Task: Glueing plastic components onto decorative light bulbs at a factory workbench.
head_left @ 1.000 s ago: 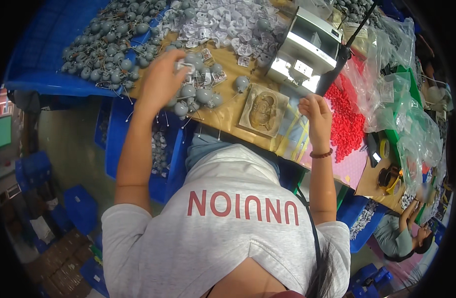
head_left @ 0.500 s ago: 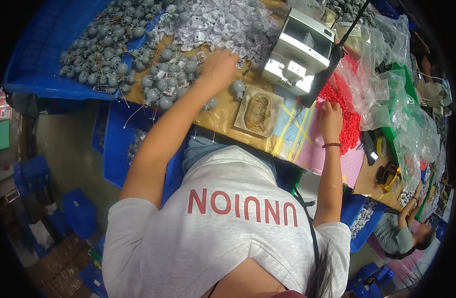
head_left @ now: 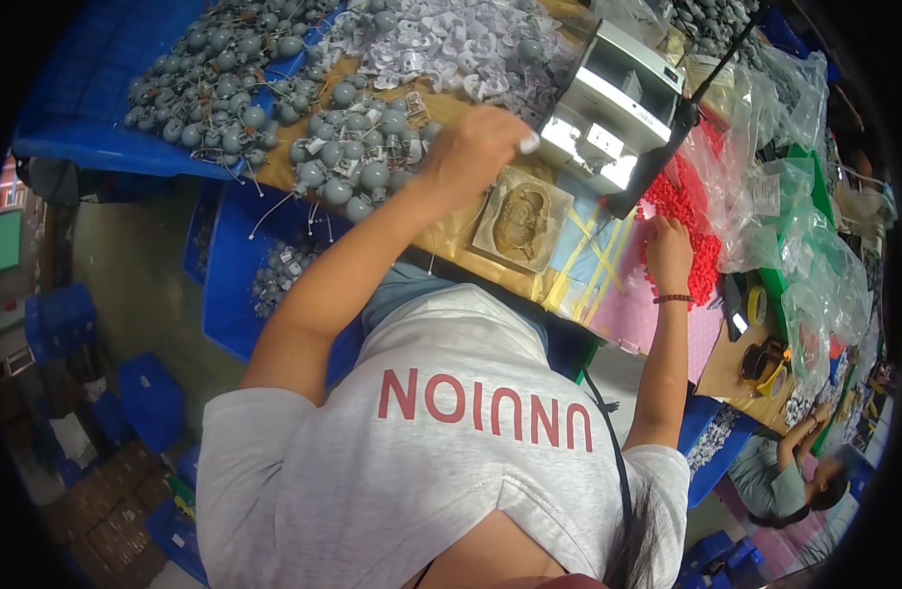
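Observation:
My left hand (head_left: 475, 155) is closed, with a small white plastic part (head_left: 529, 143) at its fingertips, just above a square mould-like block (head_left: 521, 224) with a rounded hollow. To its left lies a group of grey ball-shaped parts with thin wires (head_left: 348, 157). Behind it spreads a heap of whitish plastic pieces (head_left: 441, 49). My right hand (head_left: 669, 250) has its fingers drawn together at the near left edge of a pile of small red parts (head_left: 701, 245); what they hold, if anything, is hidden.
A white and grey machine (head_left: 613, 108) with a dark arm stands beyond the block. At the left is a blue bin (head_left: 87, 147) beside more grey balls. Plastic bags (head_left: 814, 265), tape rolls (head_left: 763, 361) and another person (head_left: 780, 476) are at the right.
My left hand has moved right, away from the whitish heap toward the machine, and a white part now shows at its fingertips. My right hand stays by the red pile.

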A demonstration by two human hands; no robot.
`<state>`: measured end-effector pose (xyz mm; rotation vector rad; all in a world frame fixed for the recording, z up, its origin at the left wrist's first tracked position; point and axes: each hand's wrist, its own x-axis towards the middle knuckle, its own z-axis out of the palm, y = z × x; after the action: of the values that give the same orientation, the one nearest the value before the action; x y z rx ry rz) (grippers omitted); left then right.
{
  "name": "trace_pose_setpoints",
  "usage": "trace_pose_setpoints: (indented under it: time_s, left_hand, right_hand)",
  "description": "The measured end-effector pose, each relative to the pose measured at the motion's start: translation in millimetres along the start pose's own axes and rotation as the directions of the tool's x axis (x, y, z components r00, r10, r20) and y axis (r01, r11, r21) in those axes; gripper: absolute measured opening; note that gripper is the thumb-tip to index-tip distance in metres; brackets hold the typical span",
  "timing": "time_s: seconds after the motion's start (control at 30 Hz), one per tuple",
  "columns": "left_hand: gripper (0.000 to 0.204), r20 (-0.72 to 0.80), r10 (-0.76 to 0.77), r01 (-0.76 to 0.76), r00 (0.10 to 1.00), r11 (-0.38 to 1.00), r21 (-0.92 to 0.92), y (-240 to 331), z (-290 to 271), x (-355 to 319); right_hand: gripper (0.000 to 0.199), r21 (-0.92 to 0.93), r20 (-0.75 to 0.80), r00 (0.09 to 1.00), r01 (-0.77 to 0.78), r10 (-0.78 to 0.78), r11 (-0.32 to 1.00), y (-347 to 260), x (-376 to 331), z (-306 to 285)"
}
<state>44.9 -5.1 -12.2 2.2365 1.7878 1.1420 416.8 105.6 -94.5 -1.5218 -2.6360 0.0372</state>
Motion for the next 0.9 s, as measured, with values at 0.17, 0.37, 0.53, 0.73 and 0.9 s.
trace_pose_setpoints:
  time_s: [0.17,0.37,0.53,0.73,0.9]
  left_hand:
    - [0.03,0.215,0.255,-0.258,0.943,0.966,-0.011,20.4,29.4,-44.3]
    - [0.027,0.334,0.084,-0.057,0.939,0.994,-0.091,30.1,29.6,-65.7]
    - [0.019,0.27,-0.07,0.125,0.96,0.973,-0.192,25.7,50.4,-68.6]
    - [0.029,0.136,-0.086,0.11,0.987,0.978,-0.176,27.3,33.6,-56.9]
    - [0.043,0.086,-0.272,0.258,0.958,0.955,0.144,5.2,20.6,-43.3]
  right_hand:
    - [0.011,0.048,0.007,1.0,-0.016,0.015,0.999,-4.3,6.6,-4.2]
    - [0.017,0.436,-0.174,0.981,0.004,0.081,0.9,-22.9,2.5,-34.8]
    - [0.022,0.832,-0.231,0.973,0.205,-0.014,0.516,-95.1,3.3,-56.3]
    - [0.017,0.629,-0.414,0.87,0.486,-0.267,0.607,-172.7,-1.0,-26.5]
    - [0.018,0.398,-0.462,0.781,0.607,-0.421,0.688,-178.8,2.9,-14.8]
